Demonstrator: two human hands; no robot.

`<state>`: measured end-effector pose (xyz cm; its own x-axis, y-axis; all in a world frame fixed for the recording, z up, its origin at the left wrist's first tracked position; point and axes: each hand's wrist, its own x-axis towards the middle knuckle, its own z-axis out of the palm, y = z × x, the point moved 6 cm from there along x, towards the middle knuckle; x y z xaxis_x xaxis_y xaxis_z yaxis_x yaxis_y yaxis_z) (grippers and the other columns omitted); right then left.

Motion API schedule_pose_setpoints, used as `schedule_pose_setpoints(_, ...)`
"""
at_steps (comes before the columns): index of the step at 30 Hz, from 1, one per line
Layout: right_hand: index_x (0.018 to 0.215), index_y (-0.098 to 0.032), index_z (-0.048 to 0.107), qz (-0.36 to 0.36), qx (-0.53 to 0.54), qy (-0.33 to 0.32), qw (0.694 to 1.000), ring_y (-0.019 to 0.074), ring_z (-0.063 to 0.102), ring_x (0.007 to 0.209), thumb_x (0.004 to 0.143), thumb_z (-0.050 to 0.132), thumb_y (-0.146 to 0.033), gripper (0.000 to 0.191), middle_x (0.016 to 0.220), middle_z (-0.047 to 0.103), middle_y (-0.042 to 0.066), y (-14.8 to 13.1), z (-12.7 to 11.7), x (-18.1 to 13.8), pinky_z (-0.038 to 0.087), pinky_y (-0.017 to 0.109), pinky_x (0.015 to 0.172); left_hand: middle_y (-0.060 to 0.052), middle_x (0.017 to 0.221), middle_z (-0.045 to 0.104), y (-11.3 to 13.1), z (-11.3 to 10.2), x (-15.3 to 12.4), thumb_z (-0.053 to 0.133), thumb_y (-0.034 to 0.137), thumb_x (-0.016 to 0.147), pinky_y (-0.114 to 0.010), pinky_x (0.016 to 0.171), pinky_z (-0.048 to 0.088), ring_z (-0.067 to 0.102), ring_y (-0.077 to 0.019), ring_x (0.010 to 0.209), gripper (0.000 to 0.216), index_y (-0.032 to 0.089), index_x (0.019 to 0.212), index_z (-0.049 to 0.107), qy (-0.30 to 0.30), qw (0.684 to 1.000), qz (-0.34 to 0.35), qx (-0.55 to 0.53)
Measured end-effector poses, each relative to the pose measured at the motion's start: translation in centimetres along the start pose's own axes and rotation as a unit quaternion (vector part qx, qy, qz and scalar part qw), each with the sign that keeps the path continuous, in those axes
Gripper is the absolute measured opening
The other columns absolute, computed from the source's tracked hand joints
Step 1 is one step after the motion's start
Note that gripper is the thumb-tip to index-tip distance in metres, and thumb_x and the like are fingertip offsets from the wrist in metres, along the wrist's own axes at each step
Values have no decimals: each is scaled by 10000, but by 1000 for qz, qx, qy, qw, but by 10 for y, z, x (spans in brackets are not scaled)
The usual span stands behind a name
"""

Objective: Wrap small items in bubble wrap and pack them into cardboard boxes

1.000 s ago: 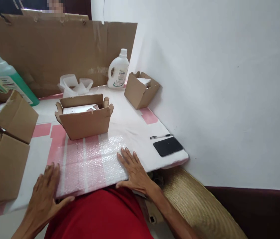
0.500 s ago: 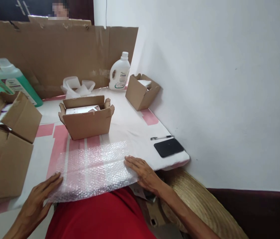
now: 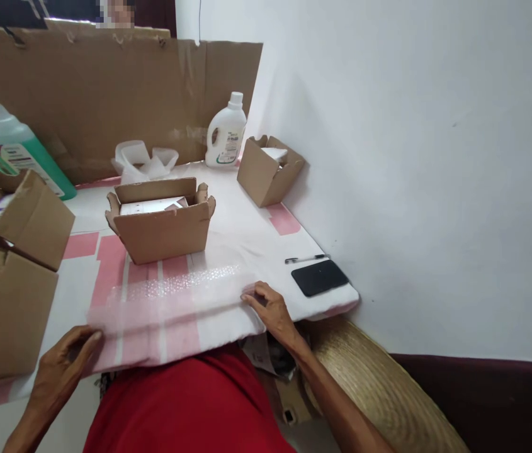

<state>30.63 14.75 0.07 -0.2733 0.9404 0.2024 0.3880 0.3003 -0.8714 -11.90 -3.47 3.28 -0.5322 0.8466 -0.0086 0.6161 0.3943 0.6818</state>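
A clear sheet of bubble wrap (image 3: 171, 299) lies across the near part of the white and pink table (image 3: 247, 233), its near edge raised and blurred. My left hand (image 3: 65, 365) pinches the sheet's near left corner. My right hand (image 3: 270, 308) pinches its near right corner. Just behind the sheet stands an open cardboard box (image 3: 162, 220) with a white item inside.
A black phone (image 3: 318, 277) and a pen (image 3: 304, 258) lie near the right edge. A smaller open box (image 3: 268, 170) and a white bottle (image 3: 225, 135) stand at the back. Larger cardboard boxes (image 3: 11, 277) and a green jug (image 3: 5, 151) crowd the left. A cardboard wall (image 3: 105, 88) backs the table.
My hands went from lying flat on the bubble wrap to pinching its near corners. The near edge has been lifted and carried toward the far side.
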Motion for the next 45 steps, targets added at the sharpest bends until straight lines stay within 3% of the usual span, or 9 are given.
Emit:
schedule_pose_setpoints(9, 786, -213, 584, -14, -116, 131, 984, 238, 551, 853, 988, 567, -435, 300, 839, 617, 51, -7, 16, 2, 452, 372, 789, -57, 921, 736, 11, 17, 5, 552, 628, 751, -397, 923, 522, 672, -247, 858, 460, 231, 933, 697, 81, 994, -75, 26)
schedule_pose_setpoints(15, 801, -219, 559, -16, -189, 145, 971, 254, 539, 849, 1022, 506, -486, 350, 833, 599, 55, -10, 19, 7, 465, 402, 789, -90, 962, 707, 19, 23, 4, 493, 568, 838, -408, 902, 537, 668, -248, 875, 455, 191, 995, 695, 109, 992, -9, 68)
schedule_pose_setpoints(21, 1228, -131, 574, -90, -219, 211, 948, 298, 584, 1113, 1045, 486, -427, 358, 1168, 634, 179, -49, 30, -6, 498, 472, 959, -223, 1372, 575, 55, 27, -20, 515, 463, 932, -503, 1071, 464, 555, -346, 1277, 701, 104, 1521, 386, 237, 953, 134, 135)
schedule_pose_setpoints(25, 1491, -85, 409, -265, -221, 0, 939, 313, 423, 1428, 1023, 470, -554, 666, 1479, 533, 201, -113, 108, -23, 363, 480, 1178, -174, 1547, 471, 88, 89, -28, 396, 316, 988, -472, 1200, 324, 398, -297, 1470, 619, 189, 1585, 295, 106, 913, 344, 190)
schedule_pose_setpoints(27, 1565, -58, 297, -277, -225, -108, 928, 302, 299, 1518, 1002, 448, -637, 822, 1599, 413, 180, -129, 144, -26, 256, 474, 1252, -190, 1602, 398, 88, 115, -27, 323, 310, 992, -512, 1235, 243, 264, -314, 1543, 632, 149, 1599, 255, 71, 901, 367, 220)
schedule_pose_setpoints(30, 1583, -20, 238, -243, -238, -179, 923, 296, 230, 1552, 987, 410, -695, 917, 1640, 335, 194, -125, 169, -22, 199, 483, 1273, -241, 1604, 375, 76, 130, -17, 256, 342, 991, -561, 1246, 173, 184, -326, 1567, 662, 54, 1587, 246, 62, 912, 320, 249)
schedule_pose_setpoints(34, 1596, -56, 238, -215, -266, -175, 923, 290, 189, 1567, 984, 432, -685, 899, 1654, 294, 192, -91, 158, -13, 198, 512, 1268, -256, 1612, 352, 72, 127, -12, 276, 466, 988, -549, 1248, 167, 220, -330, 1557, 729, 24, 1568, 283, 38, 930, 269, 248)
schedule_pose_setpoints(41, 1615, -105, 242, -38, -350, -87, 932, 323, 177, 1568, 981, 500, -636, 866, 1676, 208, 182, -27, 83, 2, 201, 569, 1249, -248, 1639, 300, 71, 110, -13, 271, 602, 950, -558, 1237, 186, 229, -364, 1547, 844, 23, 1562, 298, 14, 947, 202, 248)
schedule_pose_setpoints(45, 1625, -115, 220, 2, -352, -64, 934, 320, 162, 1572, 993, 488, -621, 852, 1682, 192, 175, -13, 64, 3, 186, 560, 1251, -250, 1638, 299, 57, 94, -9, 284, 614, 932, -568, 1239, 156, 209, -369, 1550, 859, 22, 1554, 312, 25, 953, 156, 260)
